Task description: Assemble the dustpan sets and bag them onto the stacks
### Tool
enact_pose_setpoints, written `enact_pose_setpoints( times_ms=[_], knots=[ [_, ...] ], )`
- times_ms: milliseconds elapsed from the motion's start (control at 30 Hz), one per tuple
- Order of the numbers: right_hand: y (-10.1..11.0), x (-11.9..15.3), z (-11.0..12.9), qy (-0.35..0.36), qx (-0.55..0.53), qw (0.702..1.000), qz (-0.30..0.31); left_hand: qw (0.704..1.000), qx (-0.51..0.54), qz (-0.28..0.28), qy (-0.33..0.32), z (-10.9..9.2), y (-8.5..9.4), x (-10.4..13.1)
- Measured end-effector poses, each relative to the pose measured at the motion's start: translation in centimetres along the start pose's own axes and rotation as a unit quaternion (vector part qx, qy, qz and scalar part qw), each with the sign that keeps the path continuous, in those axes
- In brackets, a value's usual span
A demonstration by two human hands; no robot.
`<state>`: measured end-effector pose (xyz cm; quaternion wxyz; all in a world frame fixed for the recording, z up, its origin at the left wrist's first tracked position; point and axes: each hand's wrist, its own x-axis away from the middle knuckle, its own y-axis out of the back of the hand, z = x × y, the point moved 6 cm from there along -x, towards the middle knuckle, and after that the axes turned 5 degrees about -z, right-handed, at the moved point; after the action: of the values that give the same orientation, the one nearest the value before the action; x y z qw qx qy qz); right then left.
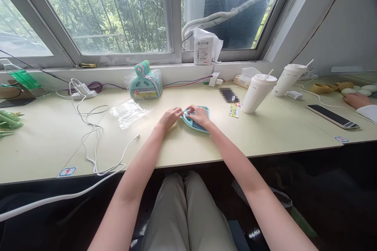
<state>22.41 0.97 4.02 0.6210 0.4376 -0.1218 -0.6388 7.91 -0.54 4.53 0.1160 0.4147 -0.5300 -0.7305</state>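
Note:
A ridged teal plastic board (196, 124) with a rounded edge lies on the table in front of me. At its left, handle end, my left hand (171, 118) has its fingers pressed together on the tip. My right hand (199, 115) reaches over the board from the right, fingers curled down onto the same end and covering part of it. Behind my left hand stands a stack of similar boards (145, 84) in teal and pink, with a printed label and clear wrapping. Crumpled clear plastic (127, 113) lies in front of that stack.
White cables (96, 137) run across the table's left side near a power adapter (84, 91). To the right stand two lidded white cups (257, 96), a yellow packet (234, 110) and a phone (332, 117). Another person's hand (355, 100) rests at the far right.

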Motion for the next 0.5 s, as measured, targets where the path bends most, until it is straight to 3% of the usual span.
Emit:
enact_pose_setpoints(
  times_ms=[267,500],
  knots=[
    [0.1,-0.2,-0.1,-0.004,-0.005,1.0,0.007,0.999,-0.027,0.037,0.016,-0.2,-1.3,-0.3],
    [0.1,-0.1,0.2,-0.002,0.032,0.999,0.025,0.998,-0.004,0.047,0.042,-0.6,-1.2,-0.4]
  ],
)
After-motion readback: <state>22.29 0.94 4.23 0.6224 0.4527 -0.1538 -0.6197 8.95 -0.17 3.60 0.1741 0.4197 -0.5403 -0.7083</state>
